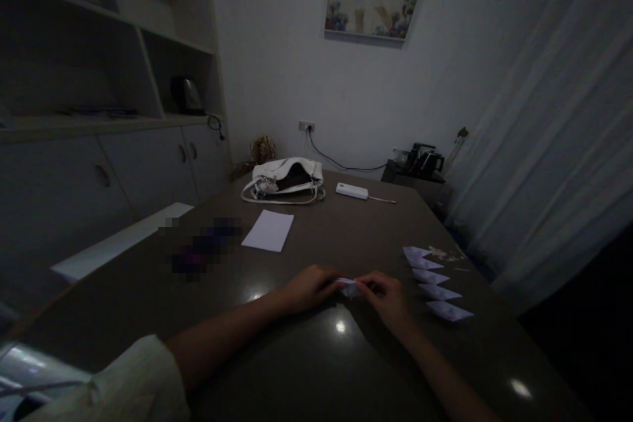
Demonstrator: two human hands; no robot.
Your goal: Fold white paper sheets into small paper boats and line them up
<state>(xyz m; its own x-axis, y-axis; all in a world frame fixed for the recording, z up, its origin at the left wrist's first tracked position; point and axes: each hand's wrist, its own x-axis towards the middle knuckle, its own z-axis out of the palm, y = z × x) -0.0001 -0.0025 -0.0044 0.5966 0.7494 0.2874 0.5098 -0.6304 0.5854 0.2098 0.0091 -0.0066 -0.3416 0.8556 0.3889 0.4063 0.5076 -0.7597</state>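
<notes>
On the dark table (306, 356), my left hand (312, 287) and my right hand (390, 297) meet over a small folded piece of white paper (349, 287). Both hands pinch it, one at each end, with fingers closed on it. A row of several folded paper pieces (438, 282) lies just to the right of my right hand. A flat white sheet of paper (268, 231) rests farther back, beyond my left hand.
A white handbag (285, 179) and a white power bank (352, 190) with a cable sit at the table's far end. Small paper scraps (448, 254) lie near the right edge. Cabinets and shelves (99, 112) stand left, a curtain (558, 165) right.
</notes>
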